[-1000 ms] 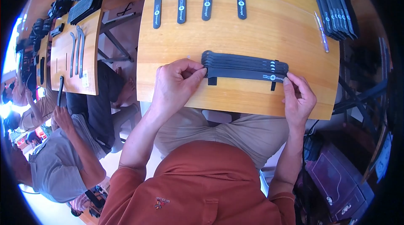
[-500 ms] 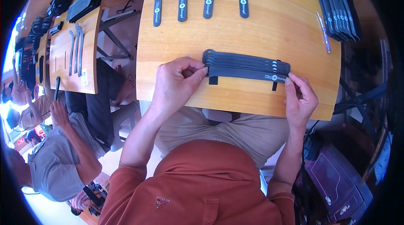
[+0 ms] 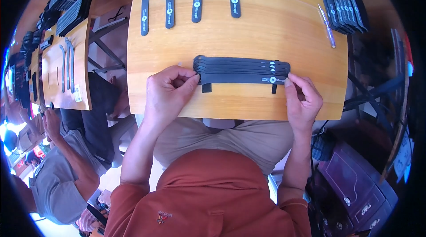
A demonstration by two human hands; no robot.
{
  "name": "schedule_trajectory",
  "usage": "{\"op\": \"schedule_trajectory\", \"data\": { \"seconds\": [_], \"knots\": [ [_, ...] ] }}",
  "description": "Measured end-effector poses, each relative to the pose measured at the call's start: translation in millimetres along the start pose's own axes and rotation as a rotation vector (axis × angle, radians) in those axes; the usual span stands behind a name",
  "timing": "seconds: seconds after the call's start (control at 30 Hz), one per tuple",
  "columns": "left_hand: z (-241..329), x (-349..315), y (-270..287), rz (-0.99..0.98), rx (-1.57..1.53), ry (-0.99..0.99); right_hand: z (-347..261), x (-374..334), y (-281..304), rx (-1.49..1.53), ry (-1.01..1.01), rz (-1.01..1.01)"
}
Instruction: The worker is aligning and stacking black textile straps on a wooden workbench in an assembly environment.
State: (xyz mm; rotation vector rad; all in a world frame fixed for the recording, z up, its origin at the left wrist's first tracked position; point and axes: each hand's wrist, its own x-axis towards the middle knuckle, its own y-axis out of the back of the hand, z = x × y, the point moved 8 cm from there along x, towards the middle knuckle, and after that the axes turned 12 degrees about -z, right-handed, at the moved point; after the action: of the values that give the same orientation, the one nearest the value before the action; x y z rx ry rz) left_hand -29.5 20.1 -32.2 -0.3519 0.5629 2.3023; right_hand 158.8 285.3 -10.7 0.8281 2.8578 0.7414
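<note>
A stack of dark grey straps [image 3: 239, 71] lies crosswise on the wooden table [image 3: 177, 50] in front of me, its layers fanned slightly like steps. White print marks its right part. Two short black tabs [image 3: 207, 88] stick out below the stack's near edge. My left hand [image 3: 171, 90] pinches the left end between thumb and forefinger. At the opposite end, my right hand [image 3: 303, 99] pinches the right corner the same way. Where the fingertips press, the strap ends are partly hidden.
Several single grey straps [image 3: 170, 6] lie lengthwise across the table's far side. A thick pile of straps [image 3: 339, 2] sits at the far right corner beside a clear-handled screwdriver [image 3: 327, 26]. Leftward, a co-worker [image 3: 64, 170] sits at another table [image 3: 82, 68]. A purple cabinet [image 3: 355, 184] stands lower right.
The view has shifted, so the table and my hands appear further left. Both hands keep their pinch on the strap stack. The co-worker's hand has moved slightly.
</note>
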Motion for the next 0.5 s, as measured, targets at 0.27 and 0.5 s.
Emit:
{"op": "schedule_trajectory", "data": {
  "seconds": [0.27, 0.5],
  "knots": [
    [0.3, -0.3, 1.5, -0.018, -0.015, 0.025, -2.8, 0.8, -0.3, -0.030, 0.047, 0.010],
    [0.6, -0.4, 0.1, -0.022, 0.016, -0.011, -2.9, 0.7, 0.0, -0.040, 0.051, 0.012]
  ]
}}
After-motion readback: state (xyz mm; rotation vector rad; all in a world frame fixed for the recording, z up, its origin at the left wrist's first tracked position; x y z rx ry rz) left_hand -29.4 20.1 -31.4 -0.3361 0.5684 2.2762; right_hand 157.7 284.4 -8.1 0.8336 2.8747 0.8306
